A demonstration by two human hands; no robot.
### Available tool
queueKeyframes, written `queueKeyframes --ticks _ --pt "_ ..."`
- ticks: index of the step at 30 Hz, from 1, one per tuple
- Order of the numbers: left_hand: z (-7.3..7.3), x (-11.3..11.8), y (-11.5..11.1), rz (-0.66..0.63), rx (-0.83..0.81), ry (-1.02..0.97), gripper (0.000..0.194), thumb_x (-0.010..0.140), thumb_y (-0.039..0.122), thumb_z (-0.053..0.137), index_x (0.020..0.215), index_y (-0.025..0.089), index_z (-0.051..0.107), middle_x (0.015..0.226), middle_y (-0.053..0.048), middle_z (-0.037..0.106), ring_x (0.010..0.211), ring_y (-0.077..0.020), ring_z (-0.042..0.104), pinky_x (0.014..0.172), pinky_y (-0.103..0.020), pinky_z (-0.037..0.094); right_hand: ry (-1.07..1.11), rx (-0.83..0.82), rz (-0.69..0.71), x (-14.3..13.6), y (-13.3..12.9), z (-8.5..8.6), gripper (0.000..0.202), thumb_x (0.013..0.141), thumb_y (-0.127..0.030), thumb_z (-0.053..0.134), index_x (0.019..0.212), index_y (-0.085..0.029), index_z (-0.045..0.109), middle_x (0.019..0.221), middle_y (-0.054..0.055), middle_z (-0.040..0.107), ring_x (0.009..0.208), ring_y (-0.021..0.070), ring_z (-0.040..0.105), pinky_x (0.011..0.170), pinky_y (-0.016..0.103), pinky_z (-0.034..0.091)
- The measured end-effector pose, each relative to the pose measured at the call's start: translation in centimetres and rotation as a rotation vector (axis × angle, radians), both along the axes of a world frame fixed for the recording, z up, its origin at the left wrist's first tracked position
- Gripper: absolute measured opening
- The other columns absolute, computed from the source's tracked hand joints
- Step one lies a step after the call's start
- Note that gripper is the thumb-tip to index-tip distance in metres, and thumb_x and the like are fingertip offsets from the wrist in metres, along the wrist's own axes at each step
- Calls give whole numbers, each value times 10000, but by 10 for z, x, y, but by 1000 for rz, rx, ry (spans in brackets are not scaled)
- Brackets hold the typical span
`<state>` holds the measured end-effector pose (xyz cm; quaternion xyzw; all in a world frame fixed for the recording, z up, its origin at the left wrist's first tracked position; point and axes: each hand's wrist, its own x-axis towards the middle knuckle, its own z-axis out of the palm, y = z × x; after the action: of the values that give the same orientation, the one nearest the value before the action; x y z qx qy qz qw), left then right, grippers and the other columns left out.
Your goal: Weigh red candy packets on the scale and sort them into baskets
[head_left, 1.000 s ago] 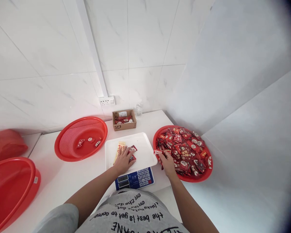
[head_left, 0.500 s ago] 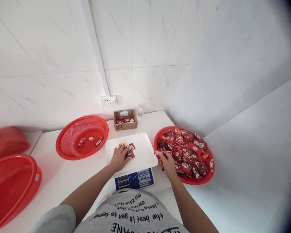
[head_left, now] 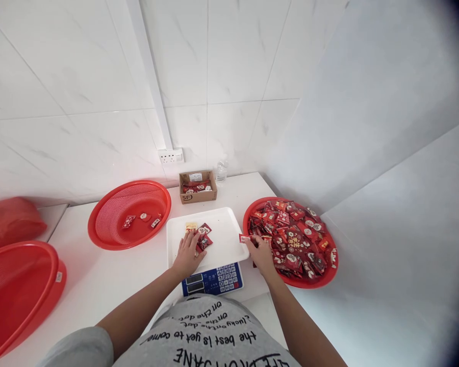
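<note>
Left hand (head_left: pixel 186 256) is on the white plastic tray (head_left: pixel 229 232) towards its left edge, fingers loosely spread over 1 flat cream packet (head_left: pixel 191 226), right by some dark red packets (head_left: pixel 204 230). Right hand (head_left: pixel 260 256) has a small red-and-white packet (head_left: pixel 244 238) pinched tight at the tray's right edge.

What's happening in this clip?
A person stands at a white table. Their left hand rests over a few packets on the white tray of a blue-panelled scale. Their right hand holds a small red packet at the tray's right edge, beside a red basket piled with packets. Another red basket, on the left, holds a few.
</note>
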<state>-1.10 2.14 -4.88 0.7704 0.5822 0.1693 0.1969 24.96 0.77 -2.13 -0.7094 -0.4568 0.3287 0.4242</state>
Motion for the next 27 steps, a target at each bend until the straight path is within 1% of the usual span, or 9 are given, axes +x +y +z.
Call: queueKeyframes --ticks 2,4,7,9,11,14,18,23,27 --pt "0 -4 -4 -7 4 8 583 823 369 481 1360 212 315 1468 -115 262 1371 -276 146 1071 -512 195 -13 -11 87 -13 5 4 330 687 -495 538 744 -179 618 688 27 634 665 174 561 621 278 422" --pt "-1 -8 -6 -2 3 18 591 820 366 483 1365 219 310 1465 -116 268 1368 -280 159 1067 -513 203 57 -57 191 -29 11 5 306 701 -461 531 774 -179 624 708 27 641 638 160 560 591 267 420" --pt "-3 -11 -7 10 -10 41 592 818 383 484 1360 202 327 1457 -136 284 1361 -297 178 1057 -522 219 217 -185 333 -49 19 2 372 722 -440 515 967 -178 611 741 18 648 542 127 538 488 239 391" --pt "-3 -13 -7 17 -16 56 593 817 391 485 1354 185 338 1456 -147 283 1359 -305 184 1053 -527 224 217 -214 383 -54 22 -1 432 728 -426 515 1079 -183 578 744 6 644 530 120 541 492 239 400" --pt "-3 -14 -7 26 -18 66 592 816 395 486 1348 176 349 1457 -151 281 1357 -310 187 1054 -526 225 121 -156 363 -50 23 -2 429 727 -410 518 1085 -183 584 731 0 639 583 132 566 567 256 435" --pt "-2 -14 -7 19 -12 63 580 818 396 483 1343 181 361 1459 -141 281 1358 -308 183 1059 -524 216 -38 -27 244 -32 21 -2 381 736 -413 497 1006 -176 624 749 22 647 690 167 592 682 295 455" --pt "-1 -9 -5 -2 -10 18 584 820 377 483 1360 216 329 1470 -122 260 1370 -290 146 1068 -535 185 -126 78 113 -10 12 -6 376 746 -431 467 939 -158 640 783 61 658 718 192 588 709 327 455" --pt "2 11 -5 38 -28 -62 614 808 357 516 1365 196 313 1500 -159 110 1378 -314 69 1070 -547 160 -128 179 112 -5 5 -15 339 755 -413 475 899 -152 638 758 63 645 691 181 568 690 317 454" --pt "4 28 -11 65 -11 -196 640 813 352 511 1385 210 259 1511 -131 -34 1384 -288 -10 1082 -497 184 -83 205 134 -4 6 -17 326 766 -417 479 882 -155 634 744 55 644 663 169 559 666 304 452"
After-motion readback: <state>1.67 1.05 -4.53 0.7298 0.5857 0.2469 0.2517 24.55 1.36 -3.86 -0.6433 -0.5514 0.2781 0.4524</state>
